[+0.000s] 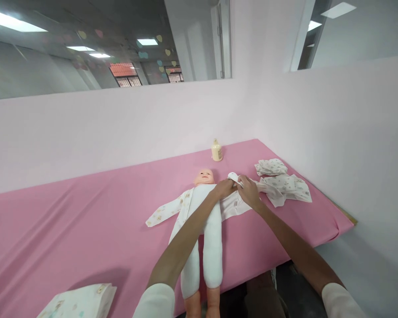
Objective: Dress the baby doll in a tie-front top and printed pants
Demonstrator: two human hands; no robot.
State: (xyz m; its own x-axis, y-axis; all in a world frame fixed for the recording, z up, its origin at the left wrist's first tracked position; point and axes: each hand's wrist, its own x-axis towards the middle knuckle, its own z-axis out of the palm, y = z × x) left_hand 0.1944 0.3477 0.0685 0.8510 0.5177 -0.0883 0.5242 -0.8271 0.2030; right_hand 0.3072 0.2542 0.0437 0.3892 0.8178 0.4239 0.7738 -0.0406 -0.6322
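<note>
A baby doll (212, 238) with a white cloth body lies on its back, head toward the wall. Its arm on the left side is inside the printed sleeve of a white baby shirt (164, 213); the rest of the shirt spreads out on the other side of the body. Beside the doll's shoulder, my left hand (226, 188) is closed at bunched white cloth of the shirt, its fingertips partly hidden. Close against it, my right hand (248, 191) pinches an edge of the same white cloth. The doll's other arm is mostly hidden by my hands.
Pink sheeting covers the table (112, 234), which meets walls behind and at right. A cream pump bottle (216, 151) stands beyond the doll's head. Folded printed cloth (271, 167) and loose printed clothing (290, 187) lie at right. Another folded printed cloth (78, 302) sits at front left.
</note>
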